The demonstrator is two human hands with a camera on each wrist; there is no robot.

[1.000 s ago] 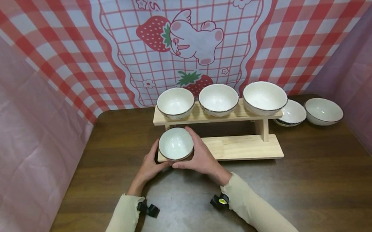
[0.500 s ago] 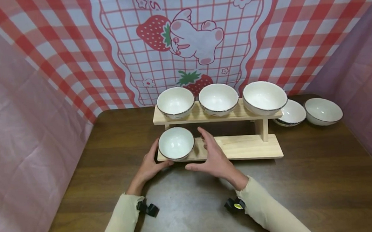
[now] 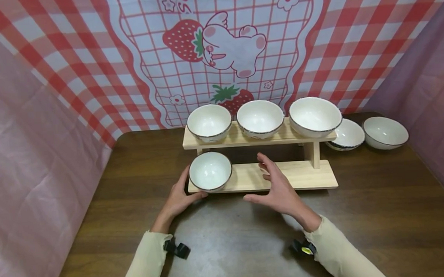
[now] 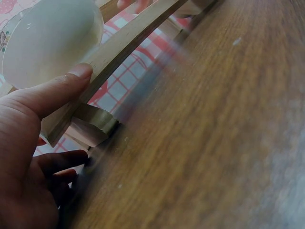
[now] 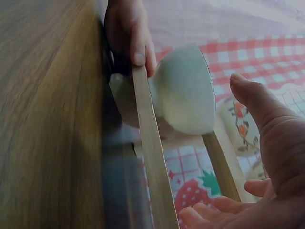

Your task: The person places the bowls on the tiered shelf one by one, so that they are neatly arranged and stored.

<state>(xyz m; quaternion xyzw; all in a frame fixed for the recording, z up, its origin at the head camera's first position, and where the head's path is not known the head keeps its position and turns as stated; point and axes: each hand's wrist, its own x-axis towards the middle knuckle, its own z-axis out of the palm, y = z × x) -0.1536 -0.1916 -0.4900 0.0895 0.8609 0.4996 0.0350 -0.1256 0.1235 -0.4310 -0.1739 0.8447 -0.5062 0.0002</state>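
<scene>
the dark-rimmed white bowl (image 3: 210,171) sits upright on the left end of the wooden stand's lower shelf (image 3: 246,177), between both hands: the left hand (image 3: 178,197) just beside it, thumb on the shelf edge, fingers loose; the right hand (image 3: 279,193) apart, fingers spread.

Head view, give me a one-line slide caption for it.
Left hand beside a bowl on the lower shelf, right hand apart from the bowl; three more bowls line the upper shelf.

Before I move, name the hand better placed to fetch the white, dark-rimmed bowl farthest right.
Likely the right hand: holding nothing and nearer that white, dark-rimmed bowl. The left hand is farther off, its thumb at the pale wooden lower shelf.
</scene>
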